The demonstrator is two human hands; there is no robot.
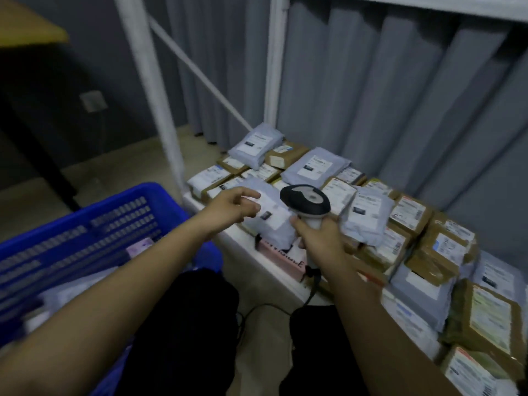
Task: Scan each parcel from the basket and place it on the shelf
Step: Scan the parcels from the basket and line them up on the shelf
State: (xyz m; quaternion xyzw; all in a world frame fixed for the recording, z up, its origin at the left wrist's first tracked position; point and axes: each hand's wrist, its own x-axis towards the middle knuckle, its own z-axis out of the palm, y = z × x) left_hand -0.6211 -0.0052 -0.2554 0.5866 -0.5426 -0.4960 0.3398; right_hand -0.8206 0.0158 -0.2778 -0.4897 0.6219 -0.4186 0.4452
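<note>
Grey parcel [270,217] sits at the shelf [285,277] front edge. Left hand [233,208] is loose-fingered, touching it; right hand [321,238] grips the scanner [305,202]. I'd nudge it further in, then grab the next from the basket [94,224].

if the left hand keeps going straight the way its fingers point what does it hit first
Most likely the grey mailer parcel at the shelf's front edge: the left hand's loosely spread fingers point right at its label. Whether they already touch it is unclear. The scanner lies farther along.
</note>
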